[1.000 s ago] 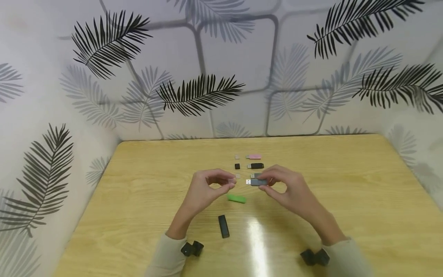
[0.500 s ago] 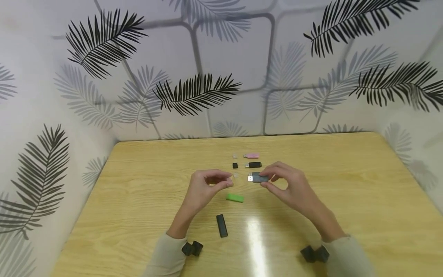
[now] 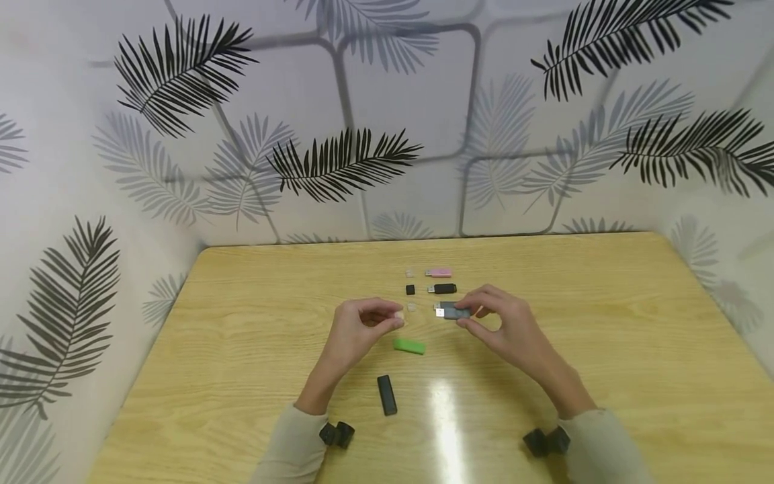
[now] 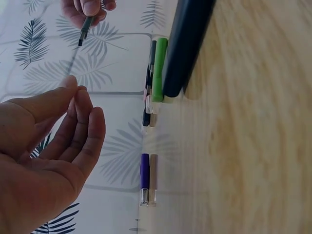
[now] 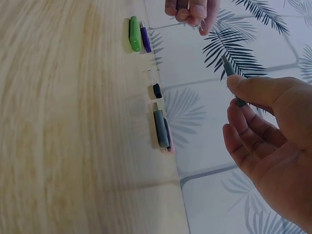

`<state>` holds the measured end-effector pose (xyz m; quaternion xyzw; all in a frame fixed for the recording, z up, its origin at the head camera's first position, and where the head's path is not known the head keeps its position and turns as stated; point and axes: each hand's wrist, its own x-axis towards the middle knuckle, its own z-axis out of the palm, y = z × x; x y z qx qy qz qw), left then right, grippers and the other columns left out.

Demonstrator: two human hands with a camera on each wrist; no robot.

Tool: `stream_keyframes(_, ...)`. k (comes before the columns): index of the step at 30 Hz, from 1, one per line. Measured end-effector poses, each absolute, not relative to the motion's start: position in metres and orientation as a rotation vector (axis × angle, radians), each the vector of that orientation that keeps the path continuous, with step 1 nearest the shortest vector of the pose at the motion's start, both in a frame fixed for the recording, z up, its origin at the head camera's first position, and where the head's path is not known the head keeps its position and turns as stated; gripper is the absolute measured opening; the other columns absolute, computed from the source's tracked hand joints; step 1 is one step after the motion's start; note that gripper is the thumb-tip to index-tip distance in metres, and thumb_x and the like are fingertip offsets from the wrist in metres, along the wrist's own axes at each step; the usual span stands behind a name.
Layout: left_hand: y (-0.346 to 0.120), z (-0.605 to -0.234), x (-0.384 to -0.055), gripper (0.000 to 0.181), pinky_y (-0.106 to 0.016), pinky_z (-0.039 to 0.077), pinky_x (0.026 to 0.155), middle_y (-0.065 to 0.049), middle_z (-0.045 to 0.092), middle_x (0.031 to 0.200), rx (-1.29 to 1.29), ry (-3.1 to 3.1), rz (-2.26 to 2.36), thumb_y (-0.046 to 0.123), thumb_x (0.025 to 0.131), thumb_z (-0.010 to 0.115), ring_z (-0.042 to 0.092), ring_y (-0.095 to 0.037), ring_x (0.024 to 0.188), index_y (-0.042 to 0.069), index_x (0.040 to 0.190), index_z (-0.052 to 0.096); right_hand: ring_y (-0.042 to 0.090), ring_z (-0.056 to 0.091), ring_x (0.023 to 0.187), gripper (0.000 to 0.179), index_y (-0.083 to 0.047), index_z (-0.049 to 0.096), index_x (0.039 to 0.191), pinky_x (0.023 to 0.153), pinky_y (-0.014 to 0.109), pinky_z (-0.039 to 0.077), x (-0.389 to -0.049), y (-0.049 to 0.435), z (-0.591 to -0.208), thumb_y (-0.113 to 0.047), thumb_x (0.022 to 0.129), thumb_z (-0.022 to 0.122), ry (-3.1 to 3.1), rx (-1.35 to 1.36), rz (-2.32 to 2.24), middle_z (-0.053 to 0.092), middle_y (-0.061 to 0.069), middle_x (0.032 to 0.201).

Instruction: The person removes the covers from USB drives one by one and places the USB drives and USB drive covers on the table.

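My right hand (image 3: 498,323) pinches a grey USB stick (image 5: 228,67) between thumb and fingers, its metal plug pointing left. Across from it, my left hand (image 3: 363,329) pinches a small clear cap (image 3: 399,314), mostly covered by the fingertips. The stick and cap are held apart above the table. Behind the held stick lies a second grey USB stick (image 5: 160,127), partly hidden in the head view. A clear cap (image 3: 412,307) lies to its left. A green USB stick (image 3: 409,345) rests just in front of the hands.
Farther back lie a black USB stick (image 3: 445,288) with a black cap (image 3: 410,290), and a pink one (image 3: 439,273) with a clear cap (image 3: 409,273). A black stick (image 3: 387,395) lies nearer. The left wrist view shows a purple USB stick (image 4: 145,171).
The hands have drawn slightly apart, the grey USB stick shifting a little right and the clear cap a little left. The head view has shifted slightly. Other items lie as before.
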<state>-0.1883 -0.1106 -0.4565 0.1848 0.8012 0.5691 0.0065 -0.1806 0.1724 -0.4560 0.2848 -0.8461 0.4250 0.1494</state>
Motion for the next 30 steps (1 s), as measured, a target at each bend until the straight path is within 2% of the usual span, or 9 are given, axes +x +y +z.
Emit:
stream_keyframes(6, -0.111, -0.46, -0.189, 0.02, -0.026, 0.06, 0.075, -0.01, 0.075, 0.096, 0.535, 2.515, 1.732, 0.004, 0.091, 0.077, 0.073, -0.022, 0.086, -0.002, 0.11, 0.078, 0.015, 0.069, 0.086, 0.025, -0.007, 0.075, 0.103, 0.074, 0.032, 0.061, -0.183, 0.173, -0.463, 0.005, 0.082, 0.084, -2.46, 0.792, 1.273, 0.072, 0.0, 0.103)
stream_keyframes(17, -0.108, -0.464, -0.187, 0.012, -0.026, 0.06, 0.074, -0.008, 0.077, 0.096, 0.464, 2.619, 1.552, 0.002, 0.09, 0.079, 0.074, -0.017, 0.082, 0.002, 0.102, 0.079, 0.016, 0.069, 0.084, 0.024, -0.005, 0.075, 0.101, 0.074, 0.033, 0.062, -0.181, 0.174, -0.475, 0.005, 0.082, 0.083, -2.552, 0.716, 1.337, 0.072, 0.002, 0.1)
stream_keyframes(30, -0.103, -0.464, -0.199, 0.01, -0.029, 0.059, 0.075, -0.003, 0.076, 0.092, 0.483, 2.696, 1.368, 0.009, 0.092, 0.079, 0.07, -0.014, 0.082, 0.005, 0.101, 0.08, 0.018, 0.069, 0.088, 0.022, -0.004, 0.075, 0.104, 0.076, 0.032, 0.061, -0.188, 0.18, -0.481, 0.004, 0.084, 0.082, -2.604, 0.683, 1.387, 0.072, 0.003, 0.1)
